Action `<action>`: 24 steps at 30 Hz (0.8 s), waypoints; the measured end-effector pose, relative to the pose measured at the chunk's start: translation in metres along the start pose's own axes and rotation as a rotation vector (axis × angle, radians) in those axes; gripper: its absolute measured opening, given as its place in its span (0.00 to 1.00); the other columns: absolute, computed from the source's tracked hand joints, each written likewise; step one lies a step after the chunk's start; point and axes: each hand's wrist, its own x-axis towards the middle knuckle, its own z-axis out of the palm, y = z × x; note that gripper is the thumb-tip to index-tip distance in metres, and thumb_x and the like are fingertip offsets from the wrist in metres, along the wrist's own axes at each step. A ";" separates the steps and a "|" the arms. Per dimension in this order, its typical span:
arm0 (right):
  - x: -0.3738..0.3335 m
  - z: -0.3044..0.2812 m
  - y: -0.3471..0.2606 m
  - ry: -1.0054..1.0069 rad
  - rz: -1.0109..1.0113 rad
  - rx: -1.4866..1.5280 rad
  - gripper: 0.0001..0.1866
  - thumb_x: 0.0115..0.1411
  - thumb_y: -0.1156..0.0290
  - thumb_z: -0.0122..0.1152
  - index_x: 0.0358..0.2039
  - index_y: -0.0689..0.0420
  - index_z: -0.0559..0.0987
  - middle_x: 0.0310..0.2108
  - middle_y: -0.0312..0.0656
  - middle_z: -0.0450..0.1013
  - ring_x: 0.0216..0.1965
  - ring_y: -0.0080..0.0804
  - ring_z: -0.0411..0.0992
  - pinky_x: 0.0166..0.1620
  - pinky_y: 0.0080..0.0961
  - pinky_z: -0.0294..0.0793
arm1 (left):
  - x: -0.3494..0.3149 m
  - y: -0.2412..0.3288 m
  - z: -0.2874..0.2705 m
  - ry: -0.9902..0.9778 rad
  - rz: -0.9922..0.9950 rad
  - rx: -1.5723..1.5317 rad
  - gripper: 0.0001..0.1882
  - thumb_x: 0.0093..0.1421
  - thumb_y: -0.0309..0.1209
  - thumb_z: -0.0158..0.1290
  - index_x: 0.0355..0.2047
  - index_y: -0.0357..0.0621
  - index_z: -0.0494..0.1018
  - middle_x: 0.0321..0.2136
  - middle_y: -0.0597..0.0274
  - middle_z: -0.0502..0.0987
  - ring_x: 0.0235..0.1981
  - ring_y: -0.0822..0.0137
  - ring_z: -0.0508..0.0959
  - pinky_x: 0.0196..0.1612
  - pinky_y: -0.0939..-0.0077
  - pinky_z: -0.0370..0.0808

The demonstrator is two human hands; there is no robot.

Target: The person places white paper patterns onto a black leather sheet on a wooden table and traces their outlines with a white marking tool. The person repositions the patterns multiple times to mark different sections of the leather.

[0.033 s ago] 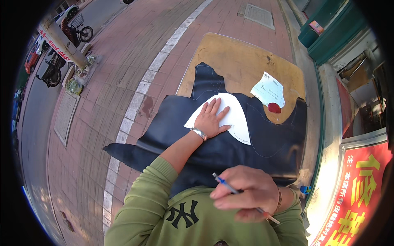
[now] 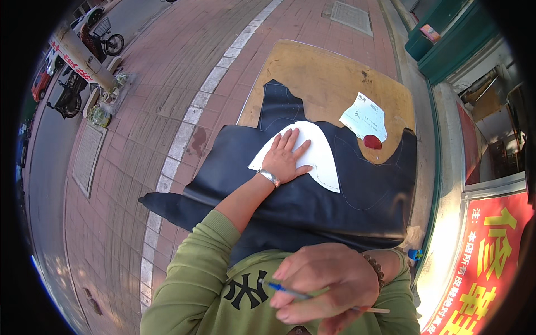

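My left hand (image 2: 283,162) lies flat, fingers spread, on a white curved pattern piece (image 2: 320,146). The piece rests on a large sheet of black leather-like material (image 2: 223,159), which bears thin pale outlines right of the white piece and at the top left. Close to my body, above the near edge of the sheet, my right hand (image 2: 340,273) is closed around a slim pen (image 2: 287,289). The pen's blue end points left, and a thin reddish and pale end sticks out on the right.
Under the sheet stands a worn tan table (image 2: 329,67). On its right lie a printed white pattern piece (image 2: 363,117) and a dark red patch (image 2: 372,142). A red sign (image 2: 486,251) and green shopfront panels (image 2: 458,47) flank the right. A pole (image 2: 92,64) and parked bikes stand left.
My right hand has come down and closer to my body, and the pen has tilted flatter. The left hand stays pressed on the white piece. The view has shifted slightly.
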 end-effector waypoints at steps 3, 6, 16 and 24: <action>0.043 0.030 0.000 0.150 -0.231 0.147 0.16 0.61 0.61 0.57 0.38 0.62 0.78 0.37 0.46 0.75 0.34 0.41 0.75 0.40 0.37 0.74 | 0.001 0.000 0.001 -0.003 -0.004 0.000 0.39 0.60 0.65 0.39 0.67 0.63 0.56 0.69 0.50 0.49 0.70 0.53 0.48 0.70 0.58 0.44; 0.071 0.055 0.015 0.407 -0.427 0.207 0.27 0.66 0.47 0.49 0.32 0.61 0.78 0.28 0.43 0.72 0.25 0.38 0.71 0.24 0.31 0.68 | -0.001 -0.001 0.000 0.012 0.001 0.008 0.38 0.60 0.66 0.39 0.66 0.66 0.56 0.68 0.51 0.50 0.70 0.53 0.49 0.70 0.59 0.44; 0.044 -0.019 0.128 0.259 0.305 -0.149 0.17 0.64 0.74 0.53 0.52 0.63 0.74 0.43 0.45 0.76 0.38 0.33 0.76 0.43 0.27 0.76 | -0.002 -0.014 0.028 0.143 0.069 -0.087 0.40 0.61 0.66 0.35 0.68 0.61 0.52 0.70 0.53 0.44 0.71 0.54 0.44 0.70 0.54 0.41; 0.014 -0.043 0.277 0.180 0.810 -0.526 0.11 0.63 0.65 0.56 0.39 0.56 0.82 0.36 0.39 0.79 0.42 0.37 0.75 0.52 0.29 0.69 | 0.004 -0.007 0.054 0.283 -0.185 -2.394 0.38 0.60 0.55 0.40 0.67 0.55 0.50 0.70 0.57 0.45 0.71 0.55 0.44 0.68 0.49 0.46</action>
